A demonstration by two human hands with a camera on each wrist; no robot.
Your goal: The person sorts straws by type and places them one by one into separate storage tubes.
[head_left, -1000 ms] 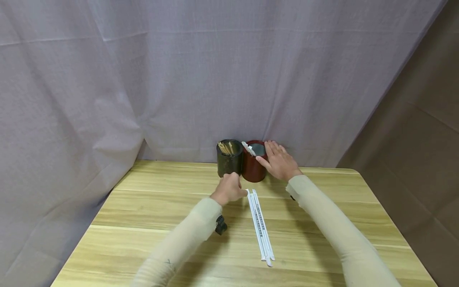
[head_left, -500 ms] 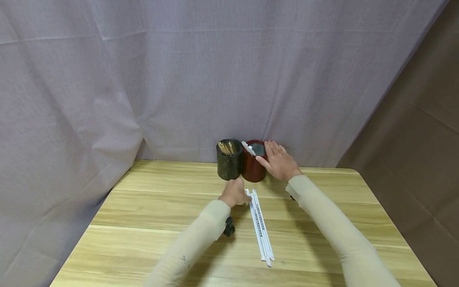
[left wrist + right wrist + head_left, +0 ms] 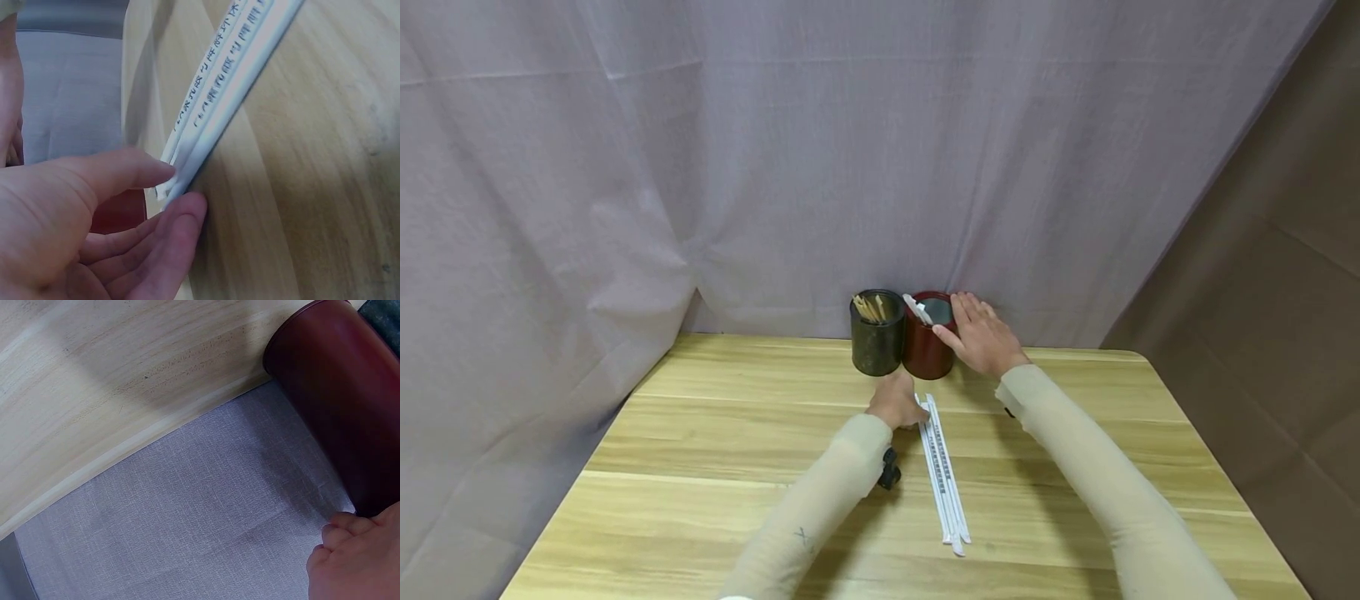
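Observation:
Three white paper-wrapped sticks [image 3: 942,467] lie side by side on the wooden table [image 3: 700,467], pointing away from me. My left hand [image 3: 916,410] is at their far end; in the left wrist view its thumb and a finger [image 3: 187,209] pinch the end of the wrappers [image 3: 225,106]. My right hand [image 3: 955,321] rests against the right side of a red cup [image 3: 927,350], fingers straight, thumb on its front. The red cup [image 3: 331,394] holds a white wrapped stick [image 3: 919,309].
A dark green cup [image 3: 877,333] with several wooden sticks stands touching the red cup on its left. Both sit at the table's far edge against a grey curtain [image 3: 775,167]. A brown wall [image 3: 1285,292] is at the right.
My left hand has moved right and slightly nearer, from in front of the dark cup to the far end of the white sticks. The right hand has stayed on the red cup.

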